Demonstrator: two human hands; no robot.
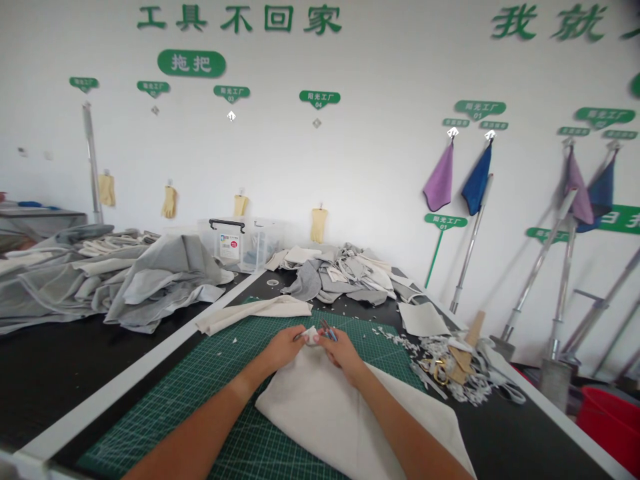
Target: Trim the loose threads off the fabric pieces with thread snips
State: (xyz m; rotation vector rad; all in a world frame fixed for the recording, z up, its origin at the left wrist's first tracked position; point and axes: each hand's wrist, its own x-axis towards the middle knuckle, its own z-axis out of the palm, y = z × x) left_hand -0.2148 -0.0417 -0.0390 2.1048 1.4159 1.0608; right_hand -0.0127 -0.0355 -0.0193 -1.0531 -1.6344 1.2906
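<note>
My left hand pinches the gathered corner of an off-white cloth. A thin dark object shows at its fingertips, too small to name. My right hand is closed beside it, fingers at the same corner. Out of its grip sticks a small blue-handled tool, perhaps scissors; most of it is hidden by the fingers. The cloth spreads from my hands toward me, over the green cutting mat and under my right forearm.
Behind my hands lies a folded cream cloth strip. Grey fabric piles and a clear plastic box stand farther back. On the right are fabric scraps, a pale cloth square and a red bucket.
</note>
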